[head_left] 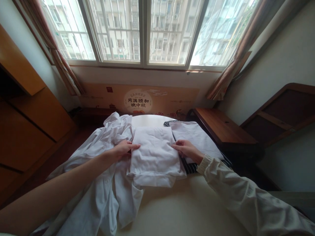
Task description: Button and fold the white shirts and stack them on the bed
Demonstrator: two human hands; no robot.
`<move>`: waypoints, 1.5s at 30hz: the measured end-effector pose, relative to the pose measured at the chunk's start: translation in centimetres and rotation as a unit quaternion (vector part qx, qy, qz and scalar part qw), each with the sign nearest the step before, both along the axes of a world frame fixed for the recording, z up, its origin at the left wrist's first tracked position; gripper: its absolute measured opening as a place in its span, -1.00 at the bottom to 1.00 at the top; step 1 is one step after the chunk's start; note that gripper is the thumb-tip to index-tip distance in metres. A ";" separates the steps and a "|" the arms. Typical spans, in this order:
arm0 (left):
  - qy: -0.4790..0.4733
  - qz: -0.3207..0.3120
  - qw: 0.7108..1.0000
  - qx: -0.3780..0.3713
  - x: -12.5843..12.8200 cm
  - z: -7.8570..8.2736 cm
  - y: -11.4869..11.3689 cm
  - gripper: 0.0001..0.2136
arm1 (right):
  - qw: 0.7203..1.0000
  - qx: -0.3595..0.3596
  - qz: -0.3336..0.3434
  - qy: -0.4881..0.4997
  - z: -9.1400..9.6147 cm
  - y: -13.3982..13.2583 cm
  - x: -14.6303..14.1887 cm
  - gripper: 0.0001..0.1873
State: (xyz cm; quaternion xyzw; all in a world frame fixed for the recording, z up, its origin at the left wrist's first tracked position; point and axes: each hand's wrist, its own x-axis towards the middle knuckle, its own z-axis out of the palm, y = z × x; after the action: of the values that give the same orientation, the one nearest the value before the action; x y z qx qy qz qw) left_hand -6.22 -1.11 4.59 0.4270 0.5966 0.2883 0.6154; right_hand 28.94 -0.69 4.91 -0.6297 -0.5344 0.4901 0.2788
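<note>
A white garment, folded into a rough rectangle, lies in front of me on the white table. My left hand pinches its left edge, thumb on top and fingers tucked under the cloth. On the opposite edge, my right hand grips the fabric in the same way. Loose white clothing is heaped to the left, partly beneath my left forearm. Just right of the folded garment is another folded white garment, resting on black striped cloth; my right hand and sleeve cover part of both.
Beyond the table stands a low printed panel under a barred window. A brown wooden desk is at the right, near a leaning framed board. Orange-brown cabinets line the left side.
</note>
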 end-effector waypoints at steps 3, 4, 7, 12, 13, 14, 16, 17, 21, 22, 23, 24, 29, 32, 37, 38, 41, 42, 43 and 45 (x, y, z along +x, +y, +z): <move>0.063 0.010 0.998 0.011 0.1 0.0 -0.1 -0.36 | 0.998 0.049 -0.007 -0.046 -0.3 -0.2 -0.1 -0.61; 0.076 0.009 0.997 0.015 0.0 0.0 -0.1 -0.36 | 0.997 0.056 -0.005 -0.056 -0.4 -0.2 -0.1 -0.59; 0.051 -0.019 0.998 0.012 -0.3 0.0 0.1 -0.39 | 0.997 0.018 0.020 -0.078 -0.4 -0.3 0.3 -0.56; 0.017 -0.087 0.996 -0.003 -1.2 0.0 0.1 -0.44 | 0.994 -0.043 0.067 -0.076 0.2 -0.1 1.2 -0.54; 0.022 -0.087 0.996 0.005 -1.2 0.0 0.0 -0.44 | 0.993 -0.049 0.078 -0.078 0.3 -0.1 1.2 -0.55; 0.025 -0.084 0.996 0.013 -1.1 -0.1 -0.1 -0.42 | 0.991 -0.055 0.091 -0.083 0.4 -0.1 1.2 -0.55; 0.029 -0.078 0.996 0.028 -0.9 -0.3 -0.4 -0.40 | 0.988 -0.063 0.110 -0.091 0.3 0.0 1.2 -0.55; 0.036 -0.076 0.996 0.041 -0.8 -0.5 -0.5 -0.41 | 0.988 -0.065 0.112 -0.090 0.2 0.0 1.1 -0.55; 0.094 -0.051 0.990 0.095 -0.4 -1.6 -0.6 -0.45 | 0.992 -0.067 0.096 -0.047 -0.4 -0.2 1.3 -0.54; 0.108 -0.044 0.988 0.100 -0.3 -1.9 -0.6 -0.45 | 0.993 -0.065 0.096 -0.037 -0.6 -0.2 1.4 -0.52; 0.118 -0.040 0.987 0.099 -0.3 -2.0 -0.5 -0.44 | 0.993 -0.059 0.097 -0.031 -0.7 -0.3 1.5 -0.50; 0.120 -0.040 0.987 0.095 -0.3 -2.1 -0.4 -0.44 | 0.993 -0.052 0.101 -0.029 -0.9 -0.3 1.6 -0.48; 0.082 -0.030 0.995 0.037 -0.2 -1.0 1.0 -0.39 | 0.993 -0.058 0.075 -0.076 0.0 0.3 1.3 -0.53; 0.043 0.003 0.999 0.032 0.4 0.0 2.5 -0.38 | 0.993 -0.073 0.040 -0.088 1.3 1.7 0.8 -0.57; 0.056 0.040 0.995 0.070 1.2 0.0 4.0 -0.55 | 0.996 -0.065 0.039 -0.056 1.4 4.0 0.2 -0.54; 0.073 0.042 0.993 0.088 1.2 -0.3 4.0 -0.57 | 0.996 -0.061 0.040 -0.055 1.0 4.2 0.3 -0.53; 0.156 0.038 0.972 0.170 0.8 -1.2 4.1 -0.59 | 0.996 -0.027 0.047 -0.074 -0.1 4.2 0.6 -0.56; 0.186 0.035 0.962 0.197 0.6 -1.5 4.1 -0.61 | 0.994 -0.008 0.053 -0.098 -0.3 4.0 0.7 -0.57; 0.213 0.034 0.952 0.216 0.5 -1.6 4.1 -0.62 | 0.989 0.019 0.059 -0.135 -0.3 3.7 0.8 -0.58; 0.260 0.046 0.934 0.240 0.5 -1.6 4.0 -0.68 | 0.965 0.101 0.064 -0.233 0.0 3.2 0.8 -0.61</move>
State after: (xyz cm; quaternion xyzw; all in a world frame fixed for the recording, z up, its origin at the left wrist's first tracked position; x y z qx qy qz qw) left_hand -5.70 2.86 3.00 0.5941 0.6677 0.3296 0.3043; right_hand 29.73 2.48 4.86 -0.6593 -0.6707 0.2904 0.1765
